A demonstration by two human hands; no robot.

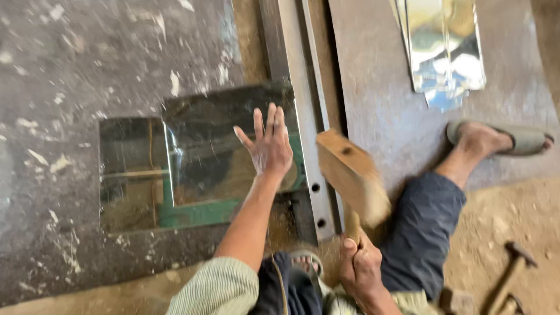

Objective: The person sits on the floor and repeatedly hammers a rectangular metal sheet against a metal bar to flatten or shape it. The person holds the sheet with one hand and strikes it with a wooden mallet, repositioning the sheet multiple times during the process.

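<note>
Right hand (360, 269) is clamped on a wooden mallet (352, 175), just right of the spread left hand (269, 146) flat on the shiny metal sheet (198, 157).

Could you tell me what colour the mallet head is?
Pale tan bare wood; the blocky wooden mallet head shows best in the head view.

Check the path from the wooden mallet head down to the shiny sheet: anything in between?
Nothing visible blocks it. The wooden mallet, gripped by the right hand, hangs raised over the steel bar at the sheet's right edge. The left hand lies flat on the shiny sheet, just left of the mallet.
</note>
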